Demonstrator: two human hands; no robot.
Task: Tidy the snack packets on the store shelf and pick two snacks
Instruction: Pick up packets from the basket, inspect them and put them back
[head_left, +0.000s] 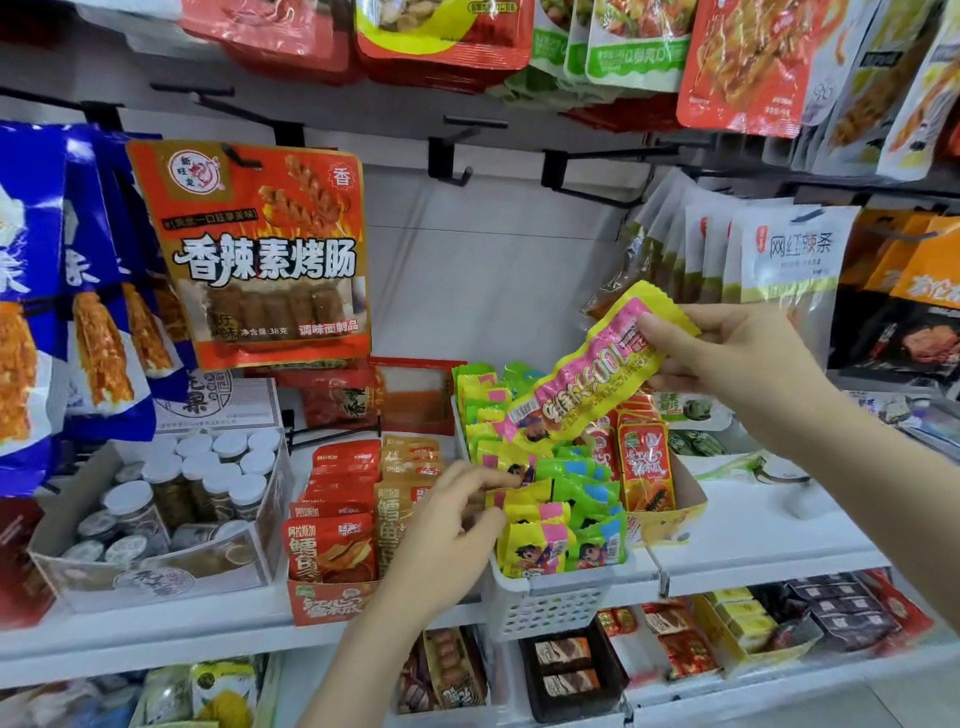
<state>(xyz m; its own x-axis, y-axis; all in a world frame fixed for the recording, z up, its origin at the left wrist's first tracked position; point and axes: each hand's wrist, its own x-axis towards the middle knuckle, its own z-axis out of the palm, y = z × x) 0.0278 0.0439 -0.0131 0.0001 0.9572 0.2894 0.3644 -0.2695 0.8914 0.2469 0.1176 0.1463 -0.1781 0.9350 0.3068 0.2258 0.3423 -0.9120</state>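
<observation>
Yellow and pink, the long snack packet (587, 374) is held up by the right hand (727, 358), pinched at its upper end, above the white basket (545, 603) on the shelf (753, 551). The left hand (447, 530) reaches into the basket, its fingers curled on the small yellow and green packets (561, 519) standing there. A red box of fish snacks (332, 545) stands just beside the basket.

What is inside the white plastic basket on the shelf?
The white basket holds rows of yellow-pink packets and green-blue packets standing upright. The left hand touches them. The basket's bottom is covered.
</observation>
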